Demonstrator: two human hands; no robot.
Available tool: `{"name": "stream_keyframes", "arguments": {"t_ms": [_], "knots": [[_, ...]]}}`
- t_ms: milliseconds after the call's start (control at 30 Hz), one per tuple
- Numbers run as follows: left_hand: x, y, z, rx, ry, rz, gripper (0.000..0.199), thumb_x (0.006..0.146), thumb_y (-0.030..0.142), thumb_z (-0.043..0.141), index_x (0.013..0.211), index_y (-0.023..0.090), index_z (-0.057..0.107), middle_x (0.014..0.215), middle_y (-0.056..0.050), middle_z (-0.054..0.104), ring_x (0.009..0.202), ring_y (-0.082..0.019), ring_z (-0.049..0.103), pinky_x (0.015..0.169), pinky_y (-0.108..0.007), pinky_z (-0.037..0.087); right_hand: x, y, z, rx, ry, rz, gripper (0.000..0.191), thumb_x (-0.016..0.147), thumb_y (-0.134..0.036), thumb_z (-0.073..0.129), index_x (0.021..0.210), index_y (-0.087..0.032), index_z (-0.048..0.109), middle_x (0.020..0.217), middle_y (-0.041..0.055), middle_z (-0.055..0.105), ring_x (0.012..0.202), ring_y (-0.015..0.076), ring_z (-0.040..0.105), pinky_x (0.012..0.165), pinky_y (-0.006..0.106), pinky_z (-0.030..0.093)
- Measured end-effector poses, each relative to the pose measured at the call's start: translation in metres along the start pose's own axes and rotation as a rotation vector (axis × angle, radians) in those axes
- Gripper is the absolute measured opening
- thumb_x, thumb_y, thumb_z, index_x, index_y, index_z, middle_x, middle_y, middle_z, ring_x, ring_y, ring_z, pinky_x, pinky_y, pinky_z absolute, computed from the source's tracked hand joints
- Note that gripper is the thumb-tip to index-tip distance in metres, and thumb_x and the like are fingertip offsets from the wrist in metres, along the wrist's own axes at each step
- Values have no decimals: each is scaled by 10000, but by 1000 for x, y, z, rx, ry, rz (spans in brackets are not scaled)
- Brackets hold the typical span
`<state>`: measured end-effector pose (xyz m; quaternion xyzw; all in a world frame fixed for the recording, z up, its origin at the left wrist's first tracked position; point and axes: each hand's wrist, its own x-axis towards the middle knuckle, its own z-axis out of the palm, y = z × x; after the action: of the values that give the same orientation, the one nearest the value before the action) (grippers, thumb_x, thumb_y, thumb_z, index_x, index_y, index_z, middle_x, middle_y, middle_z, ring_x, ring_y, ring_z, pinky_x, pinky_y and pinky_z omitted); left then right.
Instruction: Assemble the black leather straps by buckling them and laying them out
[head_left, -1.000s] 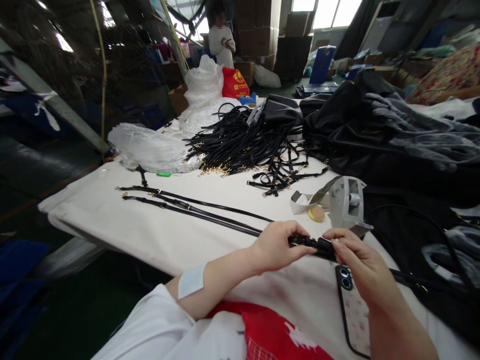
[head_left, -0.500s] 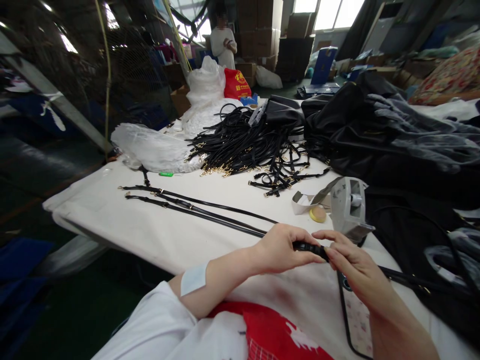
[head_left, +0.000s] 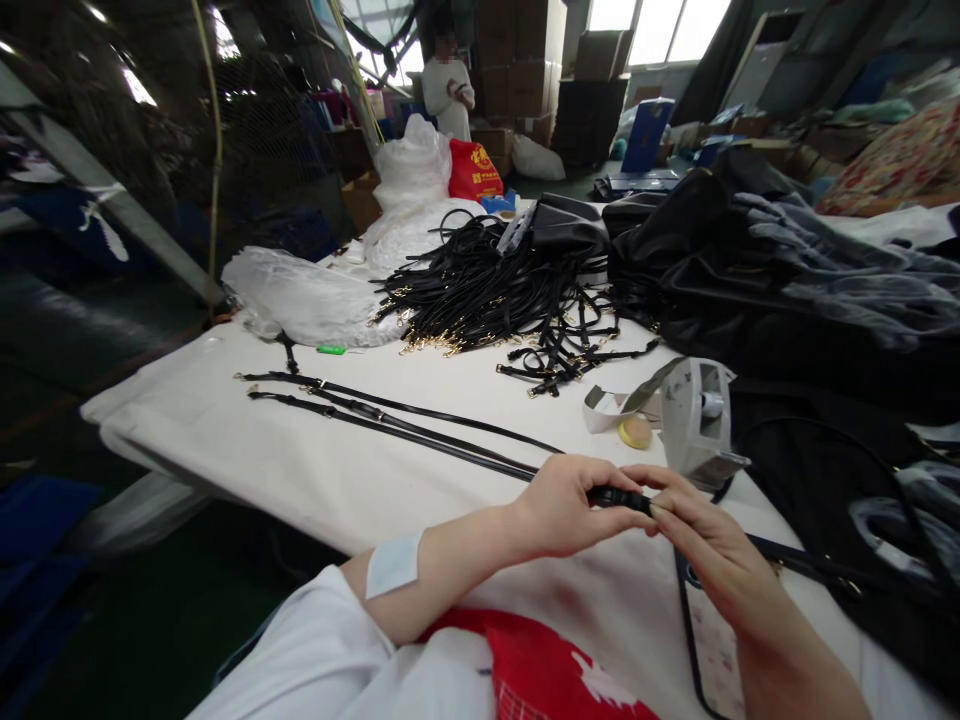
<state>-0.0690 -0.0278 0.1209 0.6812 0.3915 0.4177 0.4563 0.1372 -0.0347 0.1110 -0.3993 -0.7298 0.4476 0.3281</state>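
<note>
My left hand (head_left: pixel 562 505) is closed round a black strap (head_left: pixel 616 497), thumb and fingers pinching it near its end. My right hand (head_left: pixel 694 525) meets it from the right, its fingertips pressed on the same strap. The small part between the fingertips is mostly hidden. Long black straps (head_left: pixel 442 430) with gold-coloured hardware stretch leftward across the white table from under my left hand. A phone (head_left: pixel 712 640) lies partly beneath my right wrist.
A tape dispenser (head_left: pixel 697 420) and a yellow-edged roll (head_left: pixel 635 432) stand beyond my right hand. A heap of black straps (head_left: pixel 487 290) lies further back. Black bags (head_left: pixel 750 270) are piled right; clear plastic (head_left: pixel 300 295) lies left. A person (head_left: pixel 450 90) stands far back.
Both hands stay on the strap, with only a slight shift of the fingers. The right fingertips sit a little closer together. The straps on the table look almost unchanged.
</note>
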Motion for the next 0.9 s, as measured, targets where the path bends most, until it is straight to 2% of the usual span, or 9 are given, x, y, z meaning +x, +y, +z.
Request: {"name": "stream_keyframes", "arguments": {"t_ms": [200,300,400,533,667,767,900], "knots": [[1,-2,3,131,4,89,286,756,371,780,919,137,758,831,-59,763,677,-135,670,682,-217,515,5,6,8,116,-9,-47,206,969,-296,525,820,-234,652,1297,45,580,1195,201,548,1013,279,430],[4,2,1,88,-63,97,242,812,338,731,972,157,745,880,-50,765,782,-151,704,763,-218,530,2,11,11,261,22,-30,232,962,-306,537,778,-229,654,1309,40,584,1210,217,548,1028,306,432],[4,3,-2,17,-72,87,341,819,308,720,1115,141,694,1012,-79,752,904,-177,706,832,-234,533,-1,19,8,327,130,55,259,959,-363,537,790,-224,676,1270,56,618,1189,241,567,1020,344,447],[1,-2,2,50,22,24,262,820,316,714,1004,130,700,937,-80,750,802,-168,692,760,-253,541,0,29,3,172,281,134,209,919,-382,607,837,-218,707,1232,68,634,1123,233,585,989,343,459],[2,-7,9,55,61,80,241,826,330,707,964,133,696,882,-65,744,765,-157,679,731,-246,534,3,30,6,184,278,36,174,940,-315,586,853,-243,718,1150,43,638,1117,205,582,992,333,443],[5,-10,14,68,36,105,241,843,344,689,964,136,696,861,-51,740,732,-142,667,708,-234,524,4,23,8,141,332,-31,167,939,-282,587,824,-253,704,1082,26,635,1095,189,582,990,330,435],[7,-19,18,119,15,58,235,845,357,687,959,152,696,848,-40,742,697,-136,653,665,-232,512,-2,13,-1,-103,317,11,175,935,-311,575,826,-237,691,1089,49,648,1048,198,601,956,341,444]]}}
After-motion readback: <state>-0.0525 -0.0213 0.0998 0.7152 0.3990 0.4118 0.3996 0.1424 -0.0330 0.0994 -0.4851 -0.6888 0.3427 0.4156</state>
